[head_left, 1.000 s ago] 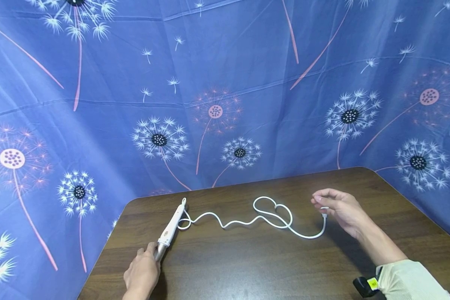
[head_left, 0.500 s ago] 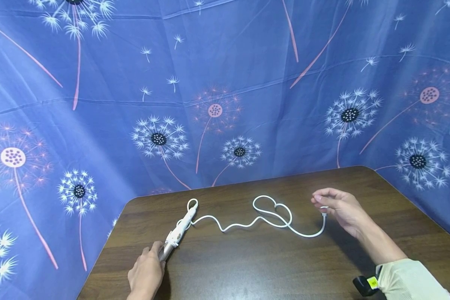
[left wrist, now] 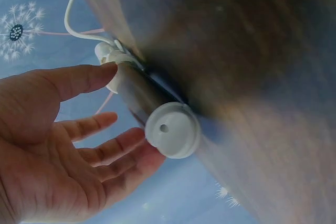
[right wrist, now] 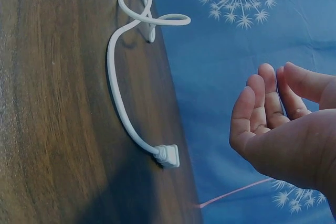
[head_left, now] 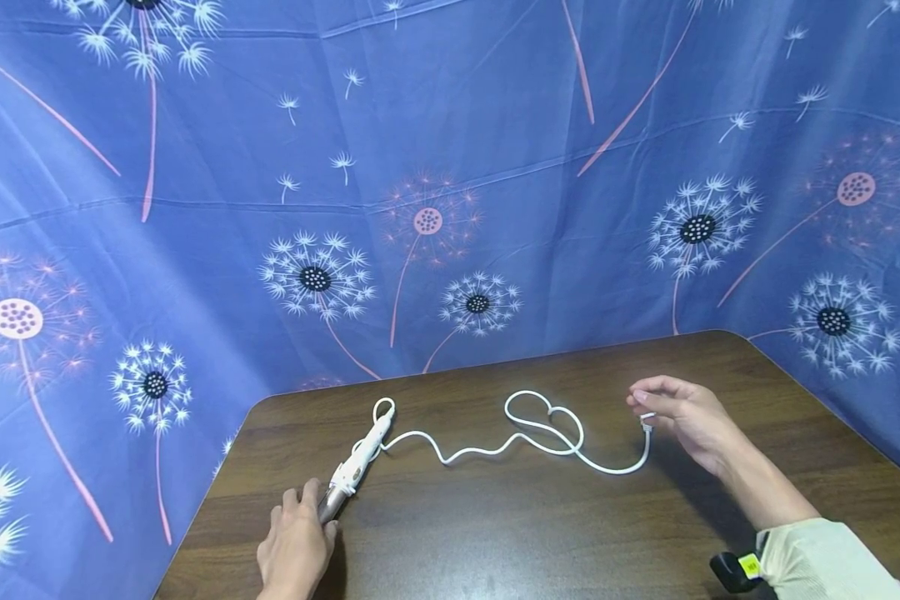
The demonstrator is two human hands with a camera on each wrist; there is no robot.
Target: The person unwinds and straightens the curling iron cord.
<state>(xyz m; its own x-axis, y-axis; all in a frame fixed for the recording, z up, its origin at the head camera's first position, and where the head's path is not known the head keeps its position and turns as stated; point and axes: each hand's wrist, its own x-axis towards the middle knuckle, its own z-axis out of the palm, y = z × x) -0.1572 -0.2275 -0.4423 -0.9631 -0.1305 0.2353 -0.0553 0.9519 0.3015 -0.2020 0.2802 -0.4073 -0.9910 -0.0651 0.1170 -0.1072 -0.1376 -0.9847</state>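
A curling iron [head_left: 356, 463] with a white handle and metal barrel lies slantwise on the left of the wooden table, its handle pointing away. Beside the barrel is my left hand [head_left: 296, 542], fingers spread and relaxed. In the left wrist view, fingertips are at the white end cap [left wrist: 178, 136] and the thumb tip is by the handle end; contact is hard to judge. A white cord [head_left: 487, 451] winds rightward to a plug [right wrist: 169, 156] resting on the table. My right hand [head_left: 693, 425] hovers near that plug, fingers loosely curved, holding nothing.
The dark wooden table [head_left: 480, 525] has its back edge against a blue curtain [head_left: 540, 208] printed with dandelions. The cord makes a loose loop at mid-table. A black wrist device [head_left: 733, 572] is by the right sleeve [head_left: 825, 558].
The curling iron's handle end has swung right and the iron has shifted slightly right with my left hand. My left fingers have since loosened from the barrel. The right hand has barely moved.
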